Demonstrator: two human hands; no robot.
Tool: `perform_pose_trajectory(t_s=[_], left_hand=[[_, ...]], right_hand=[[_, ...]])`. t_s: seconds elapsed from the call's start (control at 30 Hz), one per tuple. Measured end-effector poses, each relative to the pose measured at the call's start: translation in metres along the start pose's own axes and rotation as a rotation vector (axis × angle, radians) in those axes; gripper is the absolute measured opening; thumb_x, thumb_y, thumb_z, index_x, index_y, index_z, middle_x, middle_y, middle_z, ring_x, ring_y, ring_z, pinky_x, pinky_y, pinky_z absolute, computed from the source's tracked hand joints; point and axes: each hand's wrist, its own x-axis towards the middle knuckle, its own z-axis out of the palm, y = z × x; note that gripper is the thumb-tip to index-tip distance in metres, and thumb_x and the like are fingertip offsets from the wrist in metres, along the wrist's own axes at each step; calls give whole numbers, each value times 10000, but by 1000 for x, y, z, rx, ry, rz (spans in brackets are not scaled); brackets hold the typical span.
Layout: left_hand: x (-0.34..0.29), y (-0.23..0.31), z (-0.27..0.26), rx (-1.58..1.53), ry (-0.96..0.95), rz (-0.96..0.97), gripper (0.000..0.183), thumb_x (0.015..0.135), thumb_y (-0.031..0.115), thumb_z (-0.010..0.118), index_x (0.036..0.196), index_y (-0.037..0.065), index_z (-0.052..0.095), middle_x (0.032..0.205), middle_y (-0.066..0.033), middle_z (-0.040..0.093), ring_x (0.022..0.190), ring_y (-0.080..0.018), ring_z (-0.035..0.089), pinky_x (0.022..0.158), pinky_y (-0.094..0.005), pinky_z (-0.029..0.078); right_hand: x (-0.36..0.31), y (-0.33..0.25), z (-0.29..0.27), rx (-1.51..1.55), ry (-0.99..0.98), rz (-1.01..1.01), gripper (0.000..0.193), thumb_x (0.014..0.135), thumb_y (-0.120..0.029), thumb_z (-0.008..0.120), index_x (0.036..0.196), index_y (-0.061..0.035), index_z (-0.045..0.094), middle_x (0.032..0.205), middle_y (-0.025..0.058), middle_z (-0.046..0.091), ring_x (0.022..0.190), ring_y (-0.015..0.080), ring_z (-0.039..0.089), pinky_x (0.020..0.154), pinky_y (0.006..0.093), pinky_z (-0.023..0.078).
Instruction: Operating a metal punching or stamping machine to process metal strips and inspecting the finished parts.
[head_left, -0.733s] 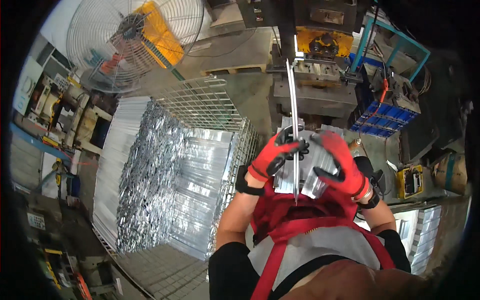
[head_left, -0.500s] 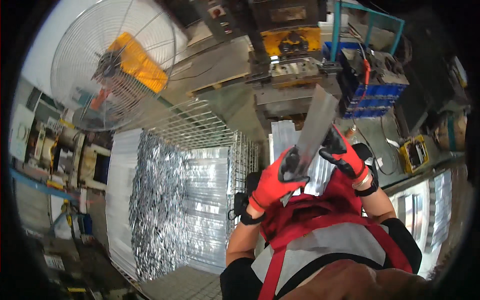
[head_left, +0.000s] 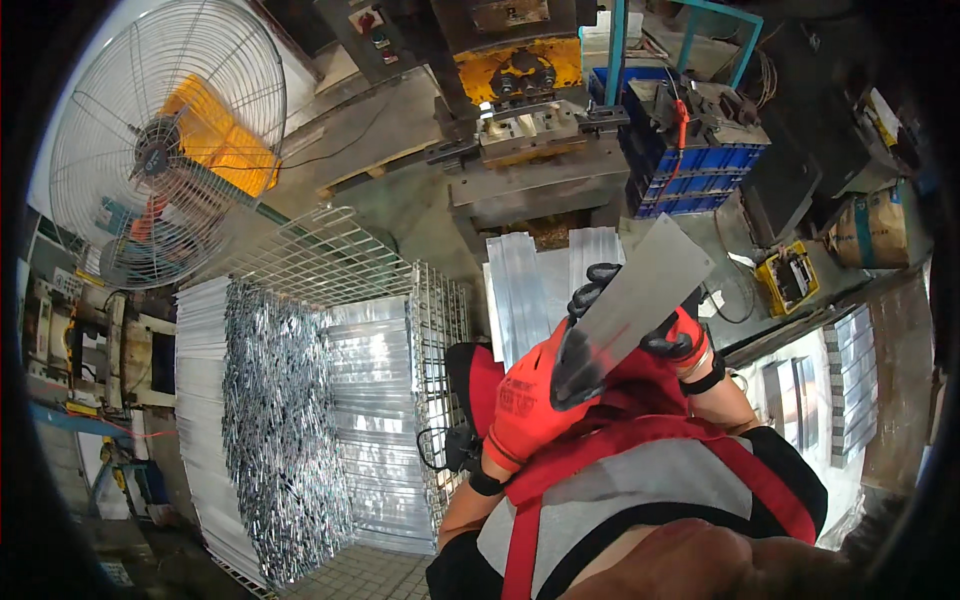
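Note:
A flat grey metal strip slants up and away in front of my body, its broad face showing and small holes near its far end. My left hand, in a red glove with black fingers and palm, grips the lower part, thumb across the face and fingertips past the left edge. On the strip's right edge is my right hand, gloved alike and closed, its fingers partly hidden behind the metal. Beyond my lap, more metal strips lie on a low surface.
At the left, a wire mesh cage holds densely stacked metal strips. A large fan stands behind it. Ahead is a press machine, with stacked blue crates beside it. More strips lie at the right.
The metal strip has turned so its broad face shows more fully. My left fingers have shifted along its left edge. The whole view has swung, moving the surroundings leftward.

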Motion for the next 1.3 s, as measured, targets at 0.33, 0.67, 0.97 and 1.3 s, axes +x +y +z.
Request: perform_pose_trajectory(t_s=[0.33, 0.67, 0.97, 1.3], left_hand=[[3, 4, 1, 7, -15, 18, 843, 670, 291, 772, 1360, 19, 372, 1087, -140, 589, 946, -327, 594, 800, -387, 485], [3, 2, -3, -61, -50, -24, 836, 658, 246, 785, 1356, 14, 386, 1143, -164, 585, 991, -325, 596, 844, -375, 480], [-4, -5, 1, -6, -31, -15, 821, 658, 237, 783, 1344, 2, 399, 1091, -154, 610, 976, -313, 603, 840, -375, 481], [-6, -10, 5, 69, -19, -8, 817, 661, 304, 780, 1332, 7, 420, 1078, -149, 607, 965, -306, 601, 821, -382, 479]], right_hand=[[-4, 9, -8, 44, 35, 14, 897, 702, -329, 751, 1371, 72, 309, 1276, 207, 516, 1188, 303, 508, 1025, 419, 378], [-9, 3, -19, -120, 173, 47, 1170, 572, -632, 772, 1398, 17, 255, 1299, 181, 478, 1178, 325, 504, 997, 467, 396], [-27, 4, -25, 193, 317, -4, 849, 765, -409, 692, 1383, 30, 311, 1331, 188, 454, 1219, 296, 465, 1023, 421, 369], [-9, 7, -17, 115, 207, -79, 965, 694, -463, 760, 1375, 41, 300, 1257, 190, 521, 1176, 312, 517, 999, 445, 416]])
